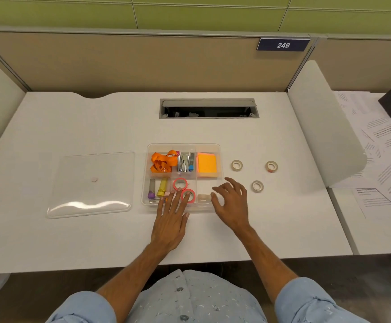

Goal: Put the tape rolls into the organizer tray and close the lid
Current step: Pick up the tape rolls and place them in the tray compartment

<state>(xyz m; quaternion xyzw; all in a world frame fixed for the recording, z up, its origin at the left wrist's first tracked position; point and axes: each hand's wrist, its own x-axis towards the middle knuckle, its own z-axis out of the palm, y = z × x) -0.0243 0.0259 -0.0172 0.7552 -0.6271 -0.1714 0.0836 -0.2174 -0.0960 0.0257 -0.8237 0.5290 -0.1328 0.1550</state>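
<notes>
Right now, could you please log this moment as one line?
clear plastic organizer tray: two pink tape rolls inside | three white tape rolls on desk | clear lid off | hands empty

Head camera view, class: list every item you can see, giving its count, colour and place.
organizer tray: 1, clear, desk centre
lid: 1, clear, left of tray
pink tape rolls: 2, front middle compartment
pale tape roll: 1, front right compartment
loose tape rolls: 3, whitish, desk right of tray
lanyard: 1, orange, back left compartment
sticky notes: 1 pad, orange, back right
papers: several, white, far right
left hand: open
right hand: open
</notes>
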